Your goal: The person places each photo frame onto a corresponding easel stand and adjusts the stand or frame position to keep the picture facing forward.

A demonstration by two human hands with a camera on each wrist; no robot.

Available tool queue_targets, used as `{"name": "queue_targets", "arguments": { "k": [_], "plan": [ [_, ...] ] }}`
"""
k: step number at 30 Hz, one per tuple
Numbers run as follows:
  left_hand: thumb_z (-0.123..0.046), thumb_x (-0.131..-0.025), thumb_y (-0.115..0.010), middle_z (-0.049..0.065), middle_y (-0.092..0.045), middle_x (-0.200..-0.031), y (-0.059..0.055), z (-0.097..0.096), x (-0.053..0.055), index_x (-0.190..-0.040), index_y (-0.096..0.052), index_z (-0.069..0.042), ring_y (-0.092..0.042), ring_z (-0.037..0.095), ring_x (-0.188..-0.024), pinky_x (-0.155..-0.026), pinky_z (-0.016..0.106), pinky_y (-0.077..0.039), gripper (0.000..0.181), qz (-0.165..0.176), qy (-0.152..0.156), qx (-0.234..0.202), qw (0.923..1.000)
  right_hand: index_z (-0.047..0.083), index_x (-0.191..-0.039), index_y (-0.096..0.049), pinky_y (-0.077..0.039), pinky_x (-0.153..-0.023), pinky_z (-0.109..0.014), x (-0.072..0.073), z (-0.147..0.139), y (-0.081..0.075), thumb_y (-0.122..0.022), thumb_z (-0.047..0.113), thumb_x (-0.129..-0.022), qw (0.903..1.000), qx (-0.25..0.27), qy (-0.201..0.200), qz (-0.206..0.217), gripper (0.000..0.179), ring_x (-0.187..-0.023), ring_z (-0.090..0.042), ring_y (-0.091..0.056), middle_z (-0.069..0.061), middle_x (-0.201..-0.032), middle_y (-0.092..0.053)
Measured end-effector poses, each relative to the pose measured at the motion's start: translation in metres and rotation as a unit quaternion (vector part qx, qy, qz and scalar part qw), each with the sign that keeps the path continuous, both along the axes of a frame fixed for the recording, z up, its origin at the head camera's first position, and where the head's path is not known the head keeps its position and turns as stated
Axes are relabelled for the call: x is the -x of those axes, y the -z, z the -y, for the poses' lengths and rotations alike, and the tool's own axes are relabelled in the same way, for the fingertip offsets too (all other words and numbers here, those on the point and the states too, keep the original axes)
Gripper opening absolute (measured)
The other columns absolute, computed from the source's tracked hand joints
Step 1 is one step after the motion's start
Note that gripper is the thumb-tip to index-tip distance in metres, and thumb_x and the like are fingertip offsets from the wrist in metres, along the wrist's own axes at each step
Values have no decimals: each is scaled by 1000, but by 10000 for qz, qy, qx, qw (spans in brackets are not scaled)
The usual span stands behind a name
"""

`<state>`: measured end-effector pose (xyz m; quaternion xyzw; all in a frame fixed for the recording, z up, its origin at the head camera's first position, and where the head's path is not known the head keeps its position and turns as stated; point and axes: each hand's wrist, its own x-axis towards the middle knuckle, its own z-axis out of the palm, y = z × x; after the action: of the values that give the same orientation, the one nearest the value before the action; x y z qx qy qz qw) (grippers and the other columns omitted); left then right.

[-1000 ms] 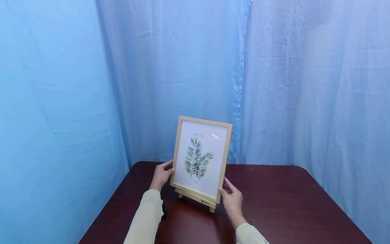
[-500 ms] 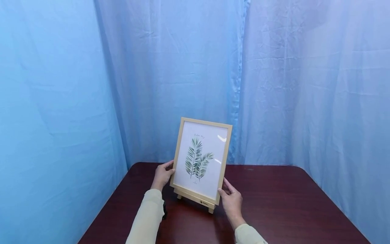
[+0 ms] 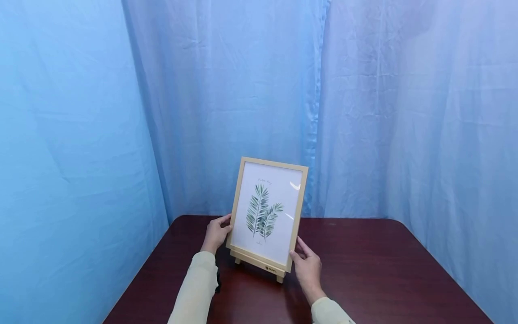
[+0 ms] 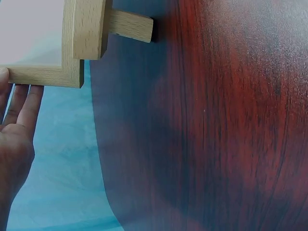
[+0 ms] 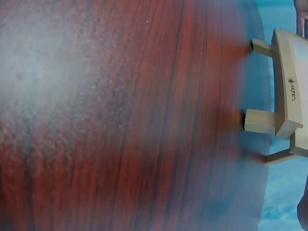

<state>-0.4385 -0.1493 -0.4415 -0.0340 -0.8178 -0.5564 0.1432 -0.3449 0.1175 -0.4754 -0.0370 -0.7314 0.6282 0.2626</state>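
Note:
A light-wood picture frame [image 3: 265, 213] with a print of green palm leaves stands leaning back on a small wooden easel [image 3: 259, 262]. My left hand [image 3: 216, 235] grips the frame's left edge, thumb in front and fingers behind. On the lower right edge, my right hand [image 3: 308, 268] holds the frame in the same way. In the left wrist view, the left hand's fingers [image 4: 30, 107] reach behind the frame's corner, beside the end of the easel ledge [image 4: 89, 31]. The right wrist view shows the easel's legs [image 5: 260, 121] on the table and a dark logo on its ledge.
A dark red wood-grain table [image 3: 376, 265] lies under the easel, its far edge just behind the frame. Light blue curtains [image 3: 251, 90] hang behind it and along both sides.
The frame and easel have shifted very slightly, and the frame's top sits a little lower and to the right. Both hands keep their hold on its edges.

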Motion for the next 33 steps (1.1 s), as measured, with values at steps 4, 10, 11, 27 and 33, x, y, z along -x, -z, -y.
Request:
{"name": "queue_targets", "arguments": {
  "k": [4, 10, 11, 27, 33],
  "plan": [
    [5, -93, -65, 20, -64, -125, 1, 1, 1, -137, -60, -5, -61, 35, -114, -87, 45, -56, 46, 13, -33, 4, 10000, 2, -132, -64, -56, -72, -22, 2, -1, 1, -72, -5, -86, 10000, -25, -42, -23, 47, -96, -32, -68, -22, -112, -69],
    [4, -93, -64, 20, -62, -129, 2, 2, 0, -138, -59, -6, -59, 35, -117, -89, 44, -55, 46, 89, -53, -44, 9999, 0, -133, -63, -55, -72, -21, 4, -5, 1, -71, -5, -86, 9998, -31, -208, -14, 48, -96, -33, -68, -23, -113, -69],
    [4, -93, -64, 21, -61, -130, 2, 2, -1, -138, -59, -5, -59, 36, -118, -89, 45, -55, 46, 81, -50, -33, 9999, 0, -133, -62, -55, -72, -21, 4, -6, 1, -71, -5, -86, 9997, -51, -248, -12, 48, -97, -33, -67, -23, -113, -68],
    [5, -92, -65, 19, -66, -119, 5, 5, -9, -137, -60, -3, -62, 35, -111, -88, 46, -55, 45, -23, 9, -149, 9999, 1, -137, -58, -57, -81, -32, 14, -17, -1, -69, -2, -90, 9983, -362, -444, 122, 48, -104, -33, -67, -24, -117, -67],
    [3, -92, -66, 19, -67, -117, 7, 4, -11, -135, -61, -4, -63, 33, -108, -85, 44, -56, 45, -53, 23, -216, 9998, 3, -140, -56, -57, -84, -34, 18, -24, -1, -67, -1, -92, 9971, -442, -557, 269, 49, -109, -34, -65, -24, -121, -66]
  ]
}}
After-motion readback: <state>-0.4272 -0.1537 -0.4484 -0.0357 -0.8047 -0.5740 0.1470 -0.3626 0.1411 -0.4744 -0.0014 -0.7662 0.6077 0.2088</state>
